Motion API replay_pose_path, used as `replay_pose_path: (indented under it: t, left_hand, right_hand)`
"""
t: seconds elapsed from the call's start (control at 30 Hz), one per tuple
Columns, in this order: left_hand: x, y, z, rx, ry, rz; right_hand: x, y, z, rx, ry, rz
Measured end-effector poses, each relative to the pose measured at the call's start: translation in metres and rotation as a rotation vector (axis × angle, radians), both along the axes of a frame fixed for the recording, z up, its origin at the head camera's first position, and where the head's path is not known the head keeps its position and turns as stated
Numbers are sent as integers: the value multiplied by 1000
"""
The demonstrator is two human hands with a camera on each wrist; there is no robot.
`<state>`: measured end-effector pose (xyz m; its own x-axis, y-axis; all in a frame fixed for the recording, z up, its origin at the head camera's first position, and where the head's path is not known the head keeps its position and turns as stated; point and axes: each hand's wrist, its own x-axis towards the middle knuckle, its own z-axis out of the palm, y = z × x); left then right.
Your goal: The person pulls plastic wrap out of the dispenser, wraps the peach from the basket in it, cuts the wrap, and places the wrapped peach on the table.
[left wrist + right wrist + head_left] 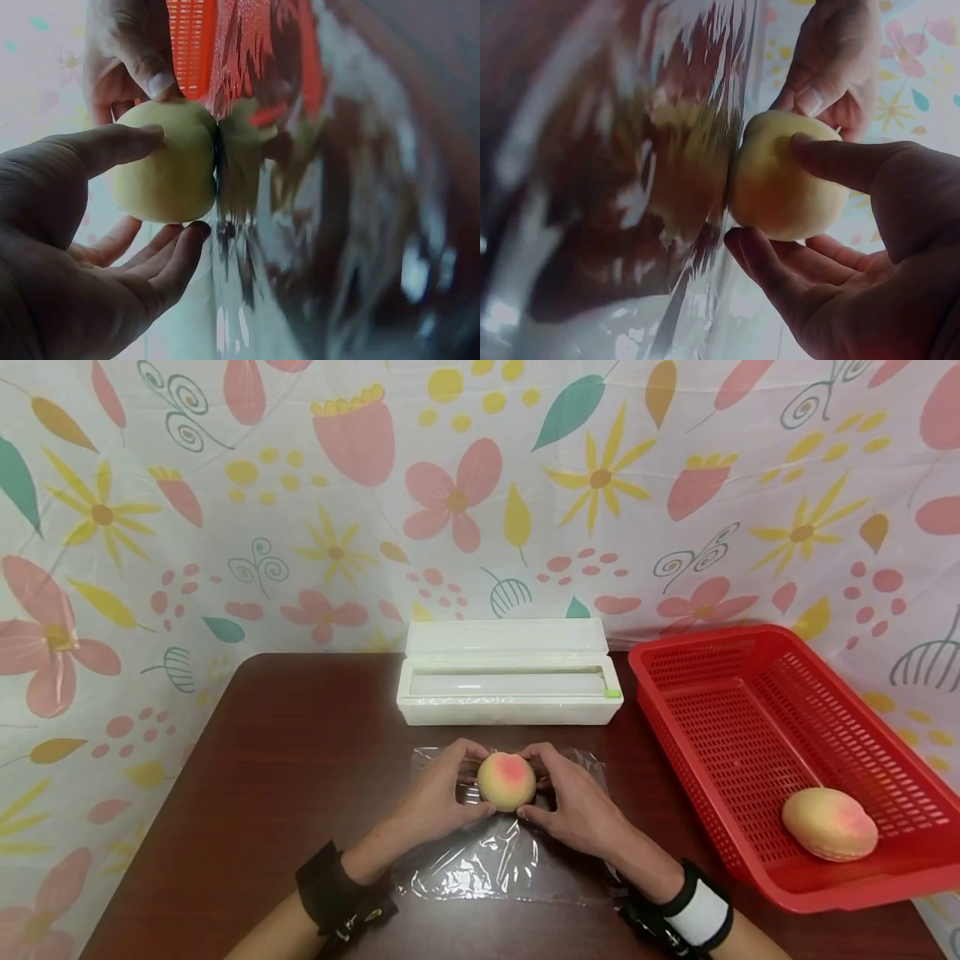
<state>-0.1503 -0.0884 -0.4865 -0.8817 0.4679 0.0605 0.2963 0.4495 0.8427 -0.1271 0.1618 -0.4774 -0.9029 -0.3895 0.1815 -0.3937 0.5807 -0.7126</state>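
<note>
A yellow peach with a pink blush (507,782) stands on a sheet of clear plastic wrap (487,868) spread over the table. My left hand (450,789) holds the peach from the left, thumb on its near side and fingers curled behind it. From the right, my right hand (573,802) grips it the same way. In the left wrist view the peach (169,161) touches the shiny wrap (300,225) with its underside. The right wrist view shows the thumb pressed on the peach (787,187) and the fingers curled around its far side.
Behind the hands stands an open white wrap dispenser (510,710) with a roll inside and a green slider at its right end. A red plastic basket (720,810) on the right holds another peach (828,824). A floral cloth (465,527) hangs behind the dark wooden table (300,735).
</note>
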Motion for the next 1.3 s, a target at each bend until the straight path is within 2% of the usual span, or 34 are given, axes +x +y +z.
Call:
replay_pose_path:
  t: [0.13, 0.33, 0.67, 0.8, 0.9, 1.13, 1.3]
  left_hand:
    - [0, -2, 4, -26, 40, -24]
    - [0, -10, 13, -114, 114, -28]
    - [-5, -26, 26, -135, 132, -26]
    - [-7, -34, 31, -172, 135, -29]
    - [-10, -41, 33, -203, 139, -74]
    - [-10, -49, 36, -373, 182, -277]
    - [-4, -51, 45, -394, 191, -354]
  right_hand:
    - [1, 2, 4, 44, 4, -3]
    - [3, 4, 10, 99, 34, 11]
    - [9, 7, 18, 171, 84, -4]
    - [10, 12, 21, 198, 104, -19]
    - [9, 17, 25, 220, 96, -6]
    - [10, 30, 37, 336, 84, 104]
    - [14, 34, 41, 368, 35, 135]
